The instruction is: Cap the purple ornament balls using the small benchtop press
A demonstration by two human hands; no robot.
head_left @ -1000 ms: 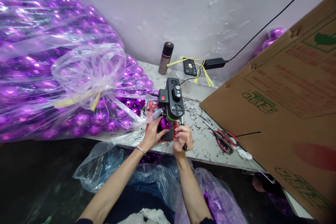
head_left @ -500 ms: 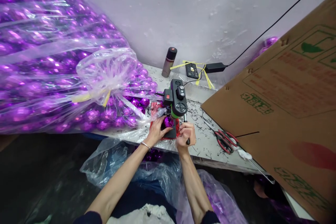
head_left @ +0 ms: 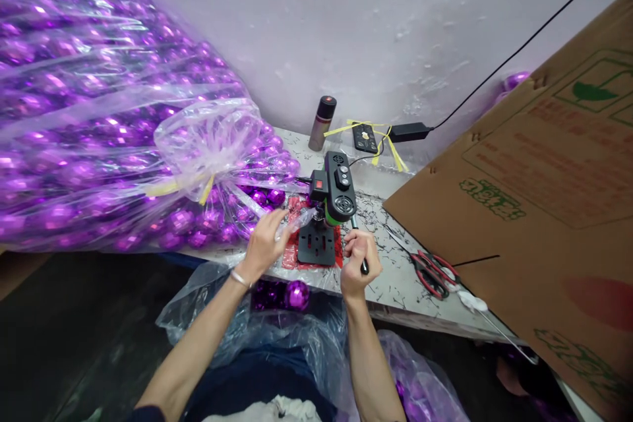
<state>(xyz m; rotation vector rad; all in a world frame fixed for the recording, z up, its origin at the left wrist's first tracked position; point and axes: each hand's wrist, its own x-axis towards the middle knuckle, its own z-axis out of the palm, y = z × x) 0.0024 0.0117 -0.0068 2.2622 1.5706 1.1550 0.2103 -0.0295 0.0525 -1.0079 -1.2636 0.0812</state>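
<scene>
A small black drill press (head_left: pixel 339 188) with a green band stands on the white bench, its slotted base plate (head_left: pixel 316 247) bare. My right hand (head_left: pixel 360 260) is wrapped round the black-gripped lever (head_left: pixel 364 267) on the press's right side. Left of the base plate, my left hand (head_left: pixel 267 241) hovers with fingers stretched out and no ball in it, near the opening of the big clear bag. Below the bench edge, a shiny purple disco-style ball (head_left: pixel 297 295) shows above the plastic bag (head_left: pixel 198 306) at my lap, beside darker purple balls.
A large clear bag of purple balls (head_left: pixel 99 145) fills the left. Red-handled scissors (head_left: pixel 430 270) and a cardboard box (head_left: pixel 554 198) are at the right. Behind the press are a dark spray can (head_left: pixel 322 124), a phone-like black item (head_left: pixel 364 137) and a power adapter (head_left: pixel 410 132). Dark scraps litter the bench.
My left hand has let go of the purple ball at the press and moved left. The ball is off the base plate; one now shows below the bench edge. My right hand stays on the lever.
</scene>
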